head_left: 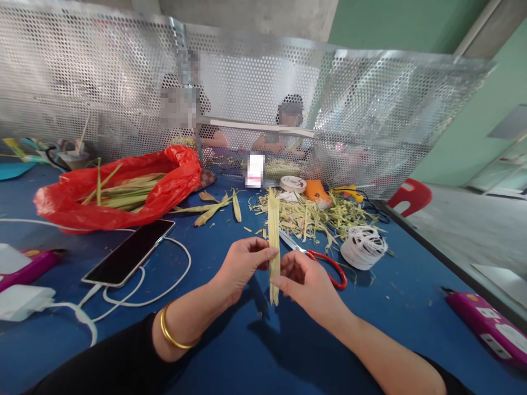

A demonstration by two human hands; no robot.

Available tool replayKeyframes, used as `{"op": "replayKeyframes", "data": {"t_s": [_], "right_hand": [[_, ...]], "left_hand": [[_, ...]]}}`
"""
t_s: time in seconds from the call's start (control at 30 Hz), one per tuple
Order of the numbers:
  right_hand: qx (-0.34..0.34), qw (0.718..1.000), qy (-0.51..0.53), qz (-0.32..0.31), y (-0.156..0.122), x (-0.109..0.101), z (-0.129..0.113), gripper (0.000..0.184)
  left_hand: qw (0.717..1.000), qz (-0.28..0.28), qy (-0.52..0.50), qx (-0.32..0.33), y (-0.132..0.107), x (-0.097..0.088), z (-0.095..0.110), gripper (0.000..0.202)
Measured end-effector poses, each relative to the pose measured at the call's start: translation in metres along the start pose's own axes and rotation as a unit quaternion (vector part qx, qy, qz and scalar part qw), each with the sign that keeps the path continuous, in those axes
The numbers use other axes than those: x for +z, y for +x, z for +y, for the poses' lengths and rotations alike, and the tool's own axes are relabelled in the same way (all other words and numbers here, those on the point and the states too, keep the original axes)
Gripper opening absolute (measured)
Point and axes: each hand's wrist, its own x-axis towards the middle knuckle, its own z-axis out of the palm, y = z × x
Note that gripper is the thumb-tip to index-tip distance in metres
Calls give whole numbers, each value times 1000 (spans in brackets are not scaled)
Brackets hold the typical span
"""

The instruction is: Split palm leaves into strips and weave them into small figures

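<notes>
A pale yellow-green strip of dried leaf, like corn husk [274, 219], stands upright between my two hands above the blue table. My left hand [247, 260], with a gold bangle on its wrist, pinches the strip near its middle. Lower down, my right hand [303, 280] grips the same strip from the other side between thumb and fingers. Just behind the right hand lie red-handled scissors [329, 264], their blades partly hidden. Beyond them spreads a heap of trimmed leaf scraps [304, 219]. A few loose leaf pieces [214, 211] lie farther left.
At the left are a red plastic bag [173, 195] of leaf strips, a phone [129, 255] with a white cable, and chargers. A roll of white string [363, 248] and a purple power strip [486, 326] lie at right. A perforated metal screen [255, 82] stands behind; people sit beyond it.
</notes>
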Motion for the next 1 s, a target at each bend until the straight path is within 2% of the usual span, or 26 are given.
{"op": "replayKeyframes", "data": {"t_s": [0.07,0.13,0.23,0.33,0.4,0.63,0.8,0.9,1.0], "right_hand": [[-21,997,-75,25,-1,1,1,20],[-34,994,-103,17,-2,2,1,10],[-7,999,-33,-27,-2,2,-2,4],[27,996,63,-58,-1,3,-5,6],[26,993,94,-62,-1,3,-7,7],[18,991,113,-64,0,1,-6,6],[8,993,105,-60,0,0,-5,16],[49,992,109,-42,1,1,-5,25],[79,985,149,-45,1,1,-7,26]], "left_hand": [[1000,8,5,3,0,1,-2,27],[1000,6,6,-2,-1,1,-3,28],[1000,-6,0,-14,-1,0,-4,28],[999,-23,-13,-24,0,-2,-4,27],[999,-31,-21,-27,1,-3,-4,27],[997,-68,-36,-28,1,-4,-5,26],[998,-63,-26,-14,0,-2,-5,25],[997,-78,-12,-11,0,-2,-5,25],[995,-95,-4,-10,-1,-2,-3,25]]}}
